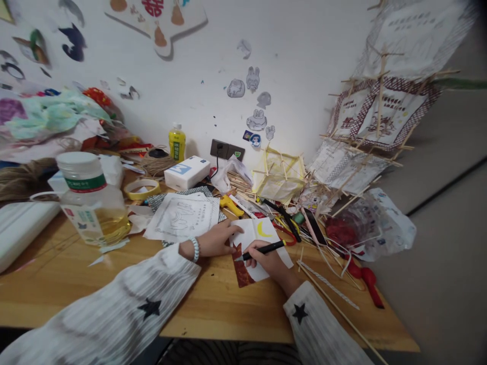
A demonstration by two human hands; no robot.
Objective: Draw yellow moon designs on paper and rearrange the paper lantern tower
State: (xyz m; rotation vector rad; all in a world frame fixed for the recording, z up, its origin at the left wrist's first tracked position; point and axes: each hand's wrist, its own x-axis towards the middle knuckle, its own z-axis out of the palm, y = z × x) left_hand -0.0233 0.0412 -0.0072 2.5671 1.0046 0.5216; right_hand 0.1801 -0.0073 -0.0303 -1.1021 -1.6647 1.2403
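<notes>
A white sheet of paper [249,228] lies on the wooden table, with a yellow crescent [264,229] near its top and a reddish-brown painted area [242,276] along its lower left. My right hand [263,259] grips a black marker [272,247] with a yellow end, its tip low over the brown part; whether it touches the paper I cannot tell. My left hand [215,239], wearing a beaded bracelet [196,249], rests at the paper's left edge with its fingers apart. Beside it lie printed sheets [182,215] with line drawings.
Behind the paper are a yellow glue gun [231,205], a yellow paper lantern frame [279,175] and a phone [314,226]. Thin sticks [331,299] lie to the right. A large plastic jar [95,203], a tape roll [142,189] and a white box [187,172] stand left.
</notes>
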